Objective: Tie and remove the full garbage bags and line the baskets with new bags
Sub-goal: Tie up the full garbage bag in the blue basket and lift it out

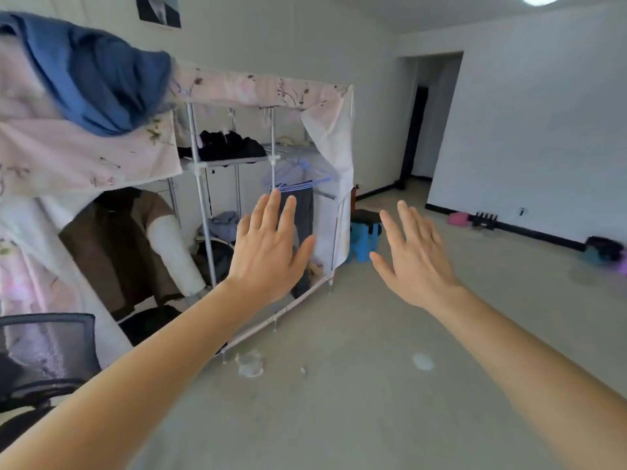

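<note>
Two hands reach out ahead of the person, both empty. The left hand (268, 252) is just at 9 o'clock of the picture's centre and the right hand (417, 262) at 3 o'clock. Each shows its back to the camera with fingers straight and spread, gripping nothing and touching nothing.

No baskets and no bags, full or new, show anywhere, so where they stand cannot be told. An open wardrobe (258, 89) fills 9 to 11 o'clock, with clothes hanging inside and a blue cloth (95, 79) on top. A chair (44, 337) sits at 8 o'clock, a blue stool (363, 239) between the hands, and a doorway (420, 130) at 1 o'clock, farther off. The floor (373, 418) carries a few pale marks.

Judging by this, no progress can be confirmed: nothing tied, removed or lined is visible. The whole job may remain, beginning with finding a basket.
</note>
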